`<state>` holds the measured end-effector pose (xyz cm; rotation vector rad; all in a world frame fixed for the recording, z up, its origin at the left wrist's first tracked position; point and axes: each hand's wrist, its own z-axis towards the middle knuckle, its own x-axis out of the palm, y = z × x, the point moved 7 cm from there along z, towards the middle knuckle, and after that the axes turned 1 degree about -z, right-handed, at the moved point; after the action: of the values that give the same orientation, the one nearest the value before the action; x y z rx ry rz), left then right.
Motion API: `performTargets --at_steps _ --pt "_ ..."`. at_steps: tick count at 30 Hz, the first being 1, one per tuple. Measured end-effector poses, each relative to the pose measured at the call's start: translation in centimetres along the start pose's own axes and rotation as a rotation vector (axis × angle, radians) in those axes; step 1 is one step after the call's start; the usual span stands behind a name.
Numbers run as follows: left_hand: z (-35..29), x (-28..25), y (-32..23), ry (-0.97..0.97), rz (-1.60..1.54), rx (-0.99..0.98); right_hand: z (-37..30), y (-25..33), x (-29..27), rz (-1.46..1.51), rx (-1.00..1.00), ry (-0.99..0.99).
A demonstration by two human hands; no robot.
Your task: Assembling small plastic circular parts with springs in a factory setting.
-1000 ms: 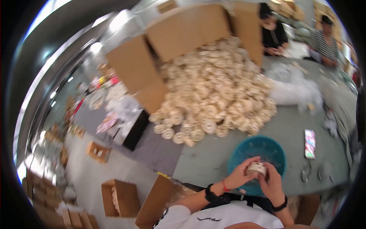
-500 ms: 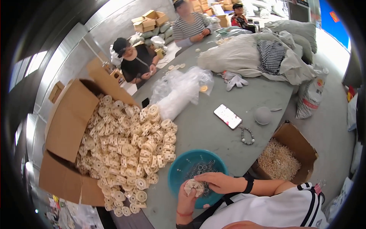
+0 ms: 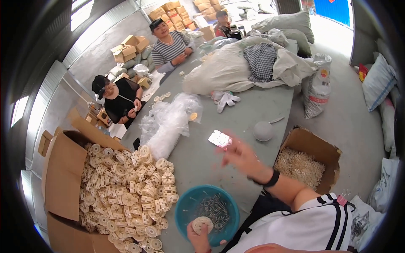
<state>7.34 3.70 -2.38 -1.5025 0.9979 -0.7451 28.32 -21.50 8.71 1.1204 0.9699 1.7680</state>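
Observation:
My left hand [image 3: 198, 239] grips a round cream plastic spool-like part [image 3: 203, 224] over the near rim of a teal basin [image 3: 180, 215]. Inside that basin lie many small metal springs [image 3: 216, 209]. Stretched out above the table, my right hand [image 3: 244, 158] is smeared by motion, so its finger pose is unclear. Its fingertips overlap the near right end of a phone [image 3: 220, 138] with a lit screen; whether they touch it cannot be told. The beaded strap seen beside the phone earlier is hidden by this hand.
Left of the basin, similar cream parts [image 3: 126, 198] spill from a cardboard box [image 3: 63, 177]. Clear plastic bags [image 3: 168, 126], a white glove [image 3: 228, 101] and a round grey object [image 3: 263, 131] lie on the table [image 3: 198, 162]. An open carton [image 3: 333, 168] stands at right. Two people work across the table.
My right hand has left the cream part and reached forward to the phone. My left hand still holds the part at the basin. The whole view has shifted.

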Motion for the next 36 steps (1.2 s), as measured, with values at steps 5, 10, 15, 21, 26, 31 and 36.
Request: performTargets --at_steps 5,10,15,21,26,31,36 --pt "-0.5 -1.4 -0.2 -0.026 0.148 0.008 7.5 11.0 -4.8 0.001 -0.36 -0.207" --pt "-0.7 -0.5 -0.5 -0.071 0.232 0.003 9.4 14.5 -6.2 0.037 -0.4 -0.231" --pt "-0.8 0.0 -0.2 -0.047 -0.089 0.015 4.1 5.3 3.0 0.033 -0.02 0.202" --pt "-0.7 1.3 -1.9 -0.022 -0.069 0.089 -8.6 -5.1 11.8 -0.439 -0.287 0.669" --pt "-1.0 0.7 -1.4 -0.052 -0.018 0.139 -12.4 -5.5 13.9 -0.564 -0.373 0.692" --pt "-1.5 0.2 -0.2 -0.115 0.031 0.193 -13.5 -5.5 14.6 -0.645 -0.372 0.695" --pt "-1.5 -0.4 0.3 -0.161 0.061 0.179 -13.8 -5.9 15.5 -0.742 -0.418 0.734"
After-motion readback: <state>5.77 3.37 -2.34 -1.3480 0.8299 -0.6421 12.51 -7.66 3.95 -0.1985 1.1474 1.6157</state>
